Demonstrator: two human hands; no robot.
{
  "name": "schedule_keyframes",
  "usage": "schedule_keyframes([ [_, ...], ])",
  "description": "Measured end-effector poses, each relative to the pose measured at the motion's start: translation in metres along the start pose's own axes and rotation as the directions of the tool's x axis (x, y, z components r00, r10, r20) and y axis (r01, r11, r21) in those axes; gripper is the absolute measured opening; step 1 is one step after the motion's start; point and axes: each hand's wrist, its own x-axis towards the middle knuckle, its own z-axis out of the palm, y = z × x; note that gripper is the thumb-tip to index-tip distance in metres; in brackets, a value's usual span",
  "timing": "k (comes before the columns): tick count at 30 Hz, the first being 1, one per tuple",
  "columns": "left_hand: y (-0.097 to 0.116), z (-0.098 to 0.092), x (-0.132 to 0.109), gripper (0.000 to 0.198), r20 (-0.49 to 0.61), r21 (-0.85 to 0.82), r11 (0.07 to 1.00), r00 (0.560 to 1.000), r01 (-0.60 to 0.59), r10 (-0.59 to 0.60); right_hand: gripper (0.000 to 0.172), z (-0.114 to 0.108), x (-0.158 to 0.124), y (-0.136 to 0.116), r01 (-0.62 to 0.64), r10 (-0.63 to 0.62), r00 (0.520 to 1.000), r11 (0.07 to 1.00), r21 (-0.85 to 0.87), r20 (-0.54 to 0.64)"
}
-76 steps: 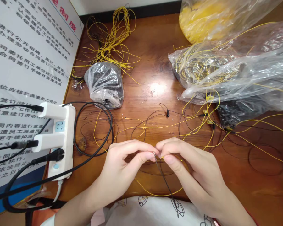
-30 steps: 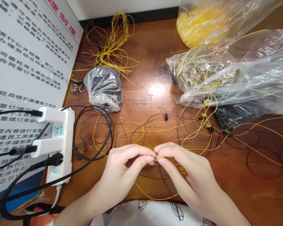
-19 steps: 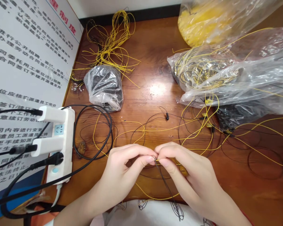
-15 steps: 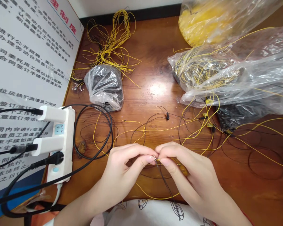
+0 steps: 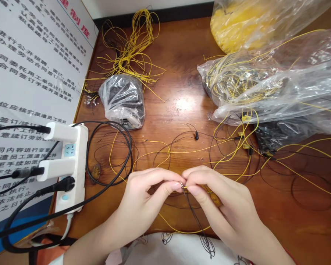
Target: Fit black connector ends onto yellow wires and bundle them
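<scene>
I'm watching the left hand [image 5: 146, 195] and right hand [image 5: 217, 198] working together just above the desk [image 5: 179, 73], their fingertips [image 5: 177, 186] meeting in a tight pinch at the middle of the view. They aren't apart: both are curling inward and clamping on a very fine join. A thin black wire [image 5: 198, 219] is dropping from the pinch toward the person's lap, while a yellow wire [image 5: 182, 232] seems to be running through the right hand's fingers and looping below. A tiny bright tip is showing at the pinch, but the fingers are covering most of it, so I can't tell from here exactly how the two wires are meeting.

Other lengths of black and yellow wire are lying loose across the desk in front of the hands, and a small black plug [image 5: 196, 135] is resting beyond them. Farther back, a tangle of yellow wire [image 5: 129, 49] is sitting beside a clear bag of black parts [image 5: 121, 101], and a large clear bag of coiled wire [image 5: 231, 82] is slumping on the right. A white power strip [image 5: 77, 165] is lying to the left, with a black cable coil [image 5: 110, 136] next to it.
</scene>
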Motion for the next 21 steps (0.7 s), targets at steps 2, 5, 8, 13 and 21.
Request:
schedule_keyframes([
  [2, 0.0000, 0.0003, 0.0003, 0.016, -0.003, 0.006, 1.000, 1.000, -0.003, 0.003, 0.017, -0.0002, 0.0001, -0.0003, -0.002, 0.002, 1.000, 1.000, -0.003, 0.003],
  [5, 0.0001, 0.0007, 0.0005, 0.016, -0.004, 0.010, 1.000, 1.000, 0.001, -0.001, 0.017, -0.0004, 0.0002, -0.0007, 0.007, -0.007, 1.000, 1.000, 0.002, -0.005],
  [8, 0.0003, 0.0007, 0.0007, 0.016, -0.008, 0.006, 1.000, 1.000, 0.001, -0.001, 0.017, -0.0001, 0.0001, -0.0006, 0.010, -0.010, 1.000, 1.000, 0.002, -0.011],
  [13, 0.0002, 0.0000, -0.0002, 0.017, -0.006, 0.006, 1.000, 1.000, -0.007, 0.007, 0.016, 0.0005, -0.0011, -0.0001, 0.012, -0.012, 1.000, 1.000, -0.007, -0.013],
  [21, 0.0009, 0.0007, 0.0003, 0.017, -0.003, 0.005, 1.000, 1.000, 0.002, -0.002, 0.015, 0.0012, -0.0007, 0.0002, 0.000, 0.000, 1.000, 1.000, -0.021, -0.022],
])
